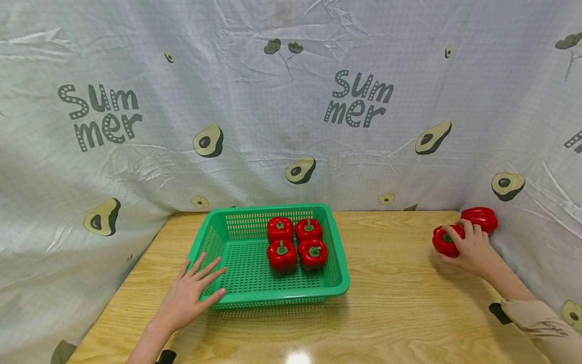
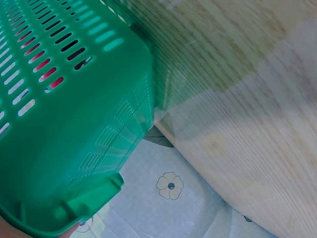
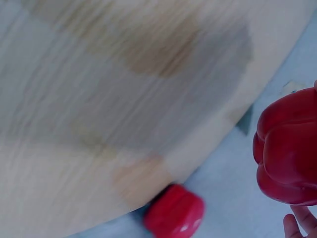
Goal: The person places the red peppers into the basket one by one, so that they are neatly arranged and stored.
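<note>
My right hand [image 1: 473, 253] grips a red bell pepper [image 1: 443, 241] with a green stem, thumb and fingers around its side. In the right wrist view this bell pepper [image 3: 290, 148] fills the right edge, with a few fingertips below it. Just beyond, another red bell pepper [image 1: 482, 218] lies on its side by the cloth. My left hand [image 1: 184, 298] spreads its straight fingers over the left front corner of a green plastic basket [image 1: 338, 263]. Several red bell peppers [image 1: 283, 257] stand upright, stems up, in the basket's right half.
The basket sits on a wood-grain table [image 1: 386, 303]. A pale cloth [image 1: 254, 101] printed with avocados and lettering hangs behind the table and along both sides. Slotted basket wall [image 2: 74, 114] fills the left of the left wrist view.
</note>
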Tool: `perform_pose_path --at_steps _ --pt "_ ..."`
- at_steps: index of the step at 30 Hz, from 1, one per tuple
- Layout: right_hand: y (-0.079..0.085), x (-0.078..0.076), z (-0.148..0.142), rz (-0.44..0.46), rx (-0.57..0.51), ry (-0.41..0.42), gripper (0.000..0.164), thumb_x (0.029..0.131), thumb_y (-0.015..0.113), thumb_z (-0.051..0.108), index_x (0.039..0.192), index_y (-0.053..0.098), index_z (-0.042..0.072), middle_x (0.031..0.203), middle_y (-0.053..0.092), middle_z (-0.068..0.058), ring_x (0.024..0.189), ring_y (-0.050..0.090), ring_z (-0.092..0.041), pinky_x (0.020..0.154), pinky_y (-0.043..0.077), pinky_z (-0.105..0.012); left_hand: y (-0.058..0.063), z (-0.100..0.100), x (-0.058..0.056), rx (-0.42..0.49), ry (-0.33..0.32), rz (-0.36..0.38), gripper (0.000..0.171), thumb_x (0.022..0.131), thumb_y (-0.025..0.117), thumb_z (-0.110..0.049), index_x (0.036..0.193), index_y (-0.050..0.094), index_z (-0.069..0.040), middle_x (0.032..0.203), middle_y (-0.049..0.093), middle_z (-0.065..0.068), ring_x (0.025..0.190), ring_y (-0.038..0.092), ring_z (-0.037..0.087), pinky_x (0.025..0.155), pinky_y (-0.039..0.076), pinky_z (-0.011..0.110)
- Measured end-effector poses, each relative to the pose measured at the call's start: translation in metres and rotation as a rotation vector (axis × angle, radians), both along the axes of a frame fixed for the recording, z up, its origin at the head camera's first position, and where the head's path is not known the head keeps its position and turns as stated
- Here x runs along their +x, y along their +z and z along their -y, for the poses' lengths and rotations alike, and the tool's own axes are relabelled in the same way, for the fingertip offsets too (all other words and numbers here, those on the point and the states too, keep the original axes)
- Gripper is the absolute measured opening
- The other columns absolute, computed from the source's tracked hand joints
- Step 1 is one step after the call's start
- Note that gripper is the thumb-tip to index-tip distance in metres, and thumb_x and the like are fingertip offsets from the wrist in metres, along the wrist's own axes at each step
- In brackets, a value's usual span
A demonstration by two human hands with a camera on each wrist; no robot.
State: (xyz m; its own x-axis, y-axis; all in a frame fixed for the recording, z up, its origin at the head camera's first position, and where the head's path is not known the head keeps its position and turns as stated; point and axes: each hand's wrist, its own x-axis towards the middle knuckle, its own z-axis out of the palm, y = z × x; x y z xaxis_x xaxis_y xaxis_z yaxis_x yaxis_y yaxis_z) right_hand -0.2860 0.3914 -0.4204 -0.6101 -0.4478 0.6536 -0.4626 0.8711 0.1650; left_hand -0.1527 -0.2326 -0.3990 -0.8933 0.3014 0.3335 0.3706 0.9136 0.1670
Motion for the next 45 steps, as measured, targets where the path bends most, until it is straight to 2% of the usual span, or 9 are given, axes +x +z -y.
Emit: perform_pose_path --at_steps 4,11,16,20,32,37,45 --pt "0.008 -0.001 0.015 -0.030 0.018 0.048 0.072 0.080 0.020 0.070 0.102 0.050 0.008 0.100 0.046 -0.025 0.073 0.040 -0.043 0.048 0.035 -0.046 -0.001 0.001 0.000 0.003 0.004 0.012 0.049 0.082 0.057 -0.044 0.124 0.055 -0.021 0.137 0.045 0.003 0.132 0.028 0.037 0.105 0.016 0.056" --pt "0.018 0.001 0.038 0.024 0.029 0.109 0.070 0.079 0.021 0.071 0.105 0.051 0.012 0.102 0.047 -0.020 0.079 0.041 -0.041 0.051 0.034 -0.043 -0.001 0.000 0.001 -0.001 -0.005 -0.032 0.048 0.081 0.057 -0.044 0.123 0.056 -0.022 0.135 0.047 0.003 0.130 0.030 0.037 0.105 0.017 0.055" --pt "0.024 0.004 0.055 0.019 0.040 0.151 0.066 0.080 0.024 0.068 0.105 0.053 0.014 0.103 0.048 -0.019 0.076 0.044 -0.041 0.056 0.035 -0.047 -0.001 0.000 0.001 -0.004 -0.006 -0.041 0.047 0.081 0.058 -0.043 0.123 0.056 -0.022 0.135 0.047 0.003 0.130 0.031 0.036 0.106 0.017 0.055" --pt "0.030 0.007 0.069 0.026 0.054 0.177 0.065 0.081 0.024 0.066 0.107 0.053 0.014 0.104 0.048 -0.019 0.077 0.045 -0.041 0.060 0.037 -0.049 0.001 -0.001 0.001 -0.002 0.001 -0.016 0.048 0.081 0.058 -0.043 0.124 0.055 -0.022 0.136 0.046 0.002 0.130 0.030 0.037 0.105 0.018 0.056" --pt "0.043 0.016 0.105 0.024 0.102 0.220 0.067 0.081 0.026 0.065 0.118 0.051 0.015 0.105 0.049 -0.018 0.083 0.049 -0.037 0.065 0.040 -0.046 -0.002 0.000 0.001 -0.020 0.000 -0.028 0.048 0.081 0.057 -0.045 0.123 0.056 -0.021 0.135 0.047 0.003 0.130 0.030 0.036 0.104 0.019 0.057" --pt "0.049 0.018 0.120 0.048 0.102 0.252 0.066 0.081 0.032 0.064 0.121 0.051 0.016 0.107 0.049 -0.018 0.088 0.049 -0.037 0.067 0.044 -0.048 -0.003 0.001 0.000 -0.022 -0.004 -0.034 0.048 0.081 0.058 -0.044 0.123 0.056 -0.021 0.135 0.047 0.004 0.131 0.030 0.035 0.103 0.020 0.057" --pt "0.060 0.018 0.148 0.032 0.105 0.329 0.061 0.081 0.038 0.061 0.121 0.052 0.018 0.109 0.049 -0.019 0.092 0.047 -0.037 0.071 0.044 -0.048 -0.003 0.000 0.000 -0.018 -0.006 -0.026 0.048 0.081 0.058 -0.044 0.124 0.055 -0.023 0.135 0.047 0.004 0.131 0.029 0.035 0.105 0.018 0.055"
